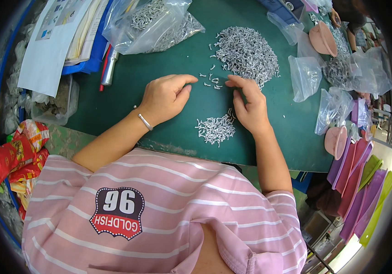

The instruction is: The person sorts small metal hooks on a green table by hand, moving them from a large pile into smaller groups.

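My left hand point(164, 97) hovers over or rests on the green tabletop point(178, 106); nothing shows between its parted thumb and index finger. Just beyond its fingertip lie several loose small silvery curved metal pieces point(215, 81). On their other side is my right hand point(251, 106), thumb and index finger apart, no piece visible in it. Its fingers border the near edge of a large heap of the same pieces point(247, 51). A smaller pile point(216, 129) lies closer to me, left of my right wrist. The undersides of both hands are hidden.
Clear plastic bags point(148, 27) of metal pieces stand at the back left. Beside them are a blue tray point(84, 65) of papers and a silver pen-like tool point(110, 66). Pink bowls point(322, 39) and plastic bags point(305, 75) lie right; a person's arm point(351, 39) shows beyond.
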`<state>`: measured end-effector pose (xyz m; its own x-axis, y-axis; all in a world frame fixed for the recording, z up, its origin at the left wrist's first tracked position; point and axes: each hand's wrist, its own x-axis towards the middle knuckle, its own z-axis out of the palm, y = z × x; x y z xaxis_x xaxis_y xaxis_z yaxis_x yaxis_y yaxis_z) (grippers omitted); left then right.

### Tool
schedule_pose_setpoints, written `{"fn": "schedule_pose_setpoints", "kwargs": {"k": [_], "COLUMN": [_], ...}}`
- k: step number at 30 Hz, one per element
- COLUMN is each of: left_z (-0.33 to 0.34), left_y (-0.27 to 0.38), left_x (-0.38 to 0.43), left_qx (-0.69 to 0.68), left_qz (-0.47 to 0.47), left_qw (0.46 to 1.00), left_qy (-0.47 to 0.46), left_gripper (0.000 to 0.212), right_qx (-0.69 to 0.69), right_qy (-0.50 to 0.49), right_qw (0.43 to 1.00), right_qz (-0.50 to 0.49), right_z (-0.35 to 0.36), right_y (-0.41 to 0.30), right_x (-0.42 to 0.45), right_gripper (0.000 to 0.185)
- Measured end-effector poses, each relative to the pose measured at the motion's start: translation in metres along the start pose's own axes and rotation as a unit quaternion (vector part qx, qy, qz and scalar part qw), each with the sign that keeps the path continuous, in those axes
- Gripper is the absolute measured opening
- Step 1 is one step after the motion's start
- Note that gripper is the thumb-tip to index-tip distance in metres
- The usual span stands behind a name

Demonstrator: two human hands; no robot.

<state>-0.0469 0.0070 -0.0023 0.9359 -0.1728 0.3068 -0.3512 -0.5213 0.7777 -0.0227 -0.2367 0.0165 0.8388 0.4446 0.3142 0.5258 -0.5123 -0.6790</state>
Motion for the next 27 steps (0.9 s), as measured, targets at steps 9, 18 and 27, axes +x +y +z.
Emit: {"fn": "schedule_pose_setpoints", "kwargs": {"k": [9, 18, 27], "left_z": [0.0, 0.002, 0.001], "left_y": [-0.001, -0.001, -0.001], "left_x": [-0.001, -0.001, -0.001], "left_qx": [0.003, -0.001, -0.001], "left_qz": [0.005, 0.005, 0.005], "left_qw": [1.0, 1.0, 1.0], "left_qy": [0.003, 0.011, 0.009], "left_gripper": [0.021, 0.022, 0.022], "right_qx": [0.043, 0.004, -0.017], "right_qy": [0.043, 0.012, 0.02], "right_qw": [0.998, 0.994, 0.995], "right_qz": [-0.03, -0.106, -0.093], "right_z": [0.01, 0.019, 0.028], "right_y": [-0.007, -0.012, -0.014], "right_x": [-0.005, 0.008, 0.016], "right_gripper": [0.03, 0.03, 0.036]}}
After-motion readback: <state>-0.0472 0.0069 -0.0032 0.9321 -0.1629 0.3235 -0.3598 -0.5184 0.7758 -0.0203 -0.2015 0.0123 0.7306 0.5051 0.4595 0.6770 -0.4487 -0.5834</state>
